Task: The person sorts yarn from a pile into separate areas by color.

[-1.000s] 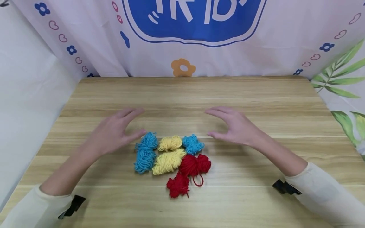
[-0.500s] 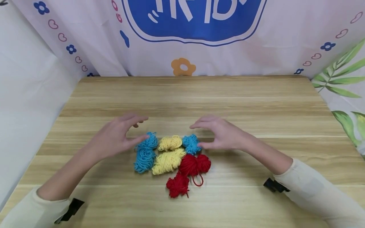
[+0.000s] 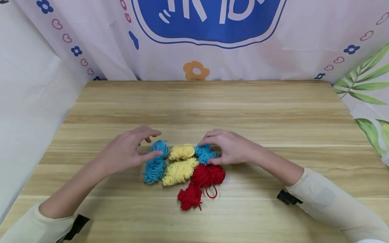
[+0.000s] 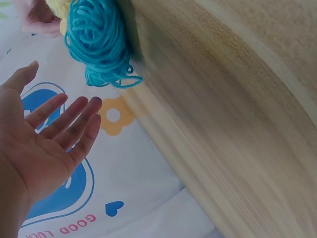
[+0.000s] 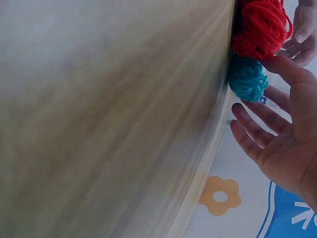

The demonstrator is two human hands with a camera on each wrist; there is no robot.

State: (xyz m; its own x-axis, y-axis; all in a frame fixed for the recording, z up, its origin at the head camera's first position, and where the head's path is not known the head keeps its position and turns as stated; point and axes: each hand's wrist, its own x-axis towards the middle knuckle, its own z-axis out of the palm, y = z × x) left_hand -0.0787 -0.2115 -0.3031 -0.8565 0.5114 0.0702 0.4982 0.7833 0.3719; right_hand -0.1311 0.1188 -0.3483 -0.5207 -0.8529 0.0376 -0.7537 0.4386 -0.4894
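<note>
Table (image 3: 249,209) spreads beneath both my hands, pale wood running well past them on every side. My right hand (image 3: 232,145) has come inward and down over the last second, from well apart to around the small blue bundle. My left hand (image 3: 129,146) has edged only slightly inward, its fingers loose and parted, holding nothing. My right fingers are spread too, thumb and forefinger on opposite sides of that bundle; I can't tell whether they press on it. The yarn lies as it did, so I judge this a reach almost finished, with nothing lifted.

Just beside my left thumb, the two-lobed blue yarn (image 3: 155,170) runs lengthwise away from me, leaning a little right; I can't tell if it is one bundle or two. Below my right thumb, the large red yarn (image 3: 202,176) lies roughly crosswise, its smaller lobe to the right. Between my hands, the large yellow bundle (image 3: 180,172) slants from near left to far right, with the small yellow bundle (image 3: 182,152) beyond it, nearly crosswise. The small blue bundle (image 3: 206,153) is knobbly and star-like, barely longer crosswise, one stub pointing towards my right palm.
</note>
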